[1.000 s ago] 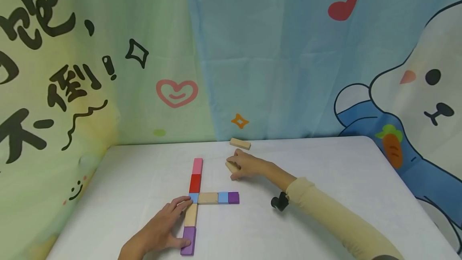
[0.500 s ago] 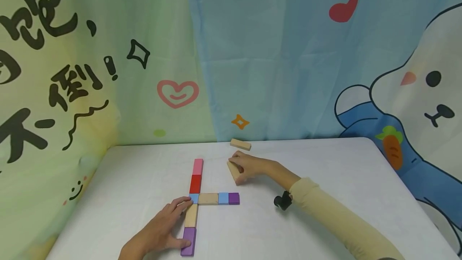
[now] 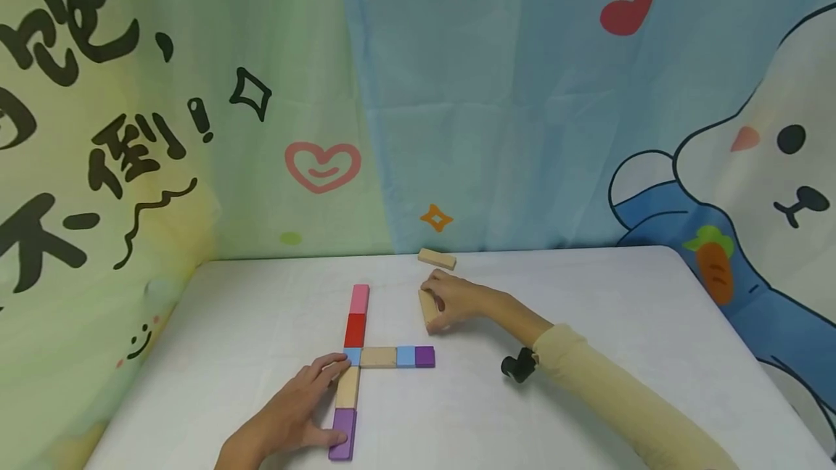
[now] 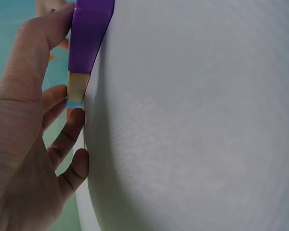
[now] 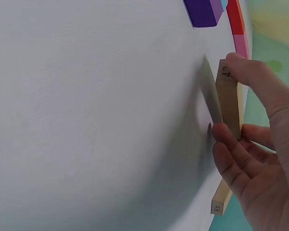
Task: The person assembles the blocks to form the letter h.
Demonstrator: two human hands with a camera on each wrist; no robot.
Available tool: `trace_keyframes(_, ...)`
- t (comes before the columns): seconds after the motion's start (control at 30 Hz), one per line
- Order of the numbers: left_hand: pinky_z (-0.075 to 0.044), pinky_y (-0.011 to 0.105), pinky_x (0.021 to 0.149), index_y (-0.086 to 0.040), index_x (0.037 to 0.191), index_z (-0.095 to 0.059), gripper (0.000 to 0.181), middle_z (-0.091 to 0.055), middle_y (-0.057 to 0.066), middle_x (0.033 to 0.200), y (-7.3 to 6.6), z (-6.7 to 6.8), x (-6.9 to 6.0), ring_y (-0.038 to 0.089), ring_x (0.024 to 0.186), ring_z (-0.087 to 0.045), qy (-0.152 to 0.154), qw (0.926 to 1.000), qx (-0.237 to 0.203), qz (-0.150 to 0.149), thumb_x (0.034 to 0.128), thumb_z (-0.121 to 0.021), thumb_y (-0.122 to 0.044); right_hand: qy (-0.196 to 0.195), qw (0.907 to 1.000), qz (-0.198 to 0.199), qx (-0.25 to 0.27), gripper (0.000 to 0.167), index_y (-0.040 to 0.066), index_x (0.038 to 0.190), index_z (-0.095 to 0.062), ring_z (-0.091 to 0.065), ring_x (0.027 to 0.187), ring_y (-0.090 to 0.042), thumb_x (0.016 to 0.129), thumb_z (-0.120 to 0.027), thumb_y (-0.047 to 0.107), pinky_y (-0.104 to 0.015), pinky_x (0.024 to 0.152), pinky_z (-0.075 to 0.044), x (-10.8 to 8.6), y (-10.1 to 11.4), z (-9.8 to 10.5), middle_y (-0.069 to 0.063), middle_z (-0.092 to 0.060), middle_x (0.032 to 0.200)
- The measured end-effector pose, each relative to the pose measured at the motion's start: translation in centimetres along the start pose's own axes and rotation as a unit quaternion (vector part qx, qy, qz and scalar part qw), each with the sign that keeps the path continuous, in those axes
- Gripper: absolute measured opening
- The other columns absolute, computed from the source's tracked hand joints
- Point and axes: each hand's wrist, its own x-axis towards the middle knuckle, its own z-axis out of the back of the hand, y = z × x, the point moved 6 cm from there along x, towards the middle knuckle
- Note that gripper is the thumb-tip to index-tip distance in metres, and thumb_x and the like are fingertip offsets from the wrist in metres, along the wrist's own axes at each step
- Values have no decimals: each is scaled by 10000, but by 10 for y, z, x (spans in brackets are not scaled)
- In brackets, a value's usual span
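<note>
Coloured and plain wooden blocks lie end to end on the white table [image 3: 522, 412]. A column runs from a pink block [image 3: 358, 299] through a red block [image 3: 355, 330], a light-blue block [image 3: 353, 356] and a plain one [image 3: 347, 387] to a purple block [image 3: 342, 434]. My left hand [image 3: 290, 406] rests along its left side, thumb on the purple block, fingertips by the light-blue one. Beyond, my right hand [image 3: 455, 301] pinches a plain wooden block [image 5: 228, 98] by its ends, thumb at the end printed with a number. A shadow gap suggests it is just off the table.
From the light-blue block a side row extends right: a plain block [image 3: 379, 357], another light-blue block [image 3: 406, 357] and a dark purple block [image 3: 424, 357]. A loose plain block [image 3: 437, 259] lies at the table's back edge, before a printed curtain [image 3: 496, 129].
The block in my right hand has turned to point more front to back and shifted slightly right. My left hand stays in place on the column.
</note>
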Motion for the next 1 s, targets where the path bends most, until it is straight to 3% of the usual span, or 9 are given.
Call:
trace_keyframes(0.2, -488, 469, 1022, -195, 1467, -366, 950, -346, -48, 1508, 1, 1, 1, 151, 1234, -460, 34, 10000, 10, 35, 727, -683, -698, -257, 9996, -63, -59, 786, -10, 1345, -487, -486, 765, -54, 757, -808, 401, -185, 673, -422, -8, -6, 4, -64, -469, 1133)
trace_keyframes(0.47, -488, 474, 1012, -193, 1467, -365, 960, -345, -40, 1505, 1, -1, 1, 147, 1207, -463, 75, 10000, -7, 56, 721, -676, -712, -774, 9967, -29, 233, 749, -23, 1293, -501, -479, 753, -54, 750, -813, 388, -174, 661, -424, -25, -11, 6, -79, -482, 1099)
trace_keyframes(0.63, -488, 485, 1012, -182, 1465, -368, 965, -351, -29, 1501, 0, -1, 1, 158, 1214, -465, 87, 9999, -18, 84, 721, -672, -716, -1042, 9941, -105, 295, 793, -25, 1338, -480, -473, 741, -43, 754, -804, 402, -163, 641, -424, -34, -14, 4, -71, -464, 1107)
trace_keyframes(1.0, -488, 476, 1020, -179, 1466, -370, 958, -352, -29, 1504, -1, 0, 0, 158, 1224, -460, 70, 9999, 6, 74, 728, -668, -713, -953, 9939, -77, 543, 803, -8, 1375, -477, -495, 788, -66, 758, -810, 384, -161, 646, -428, -50, -7, -5, -42, -447, 1137)
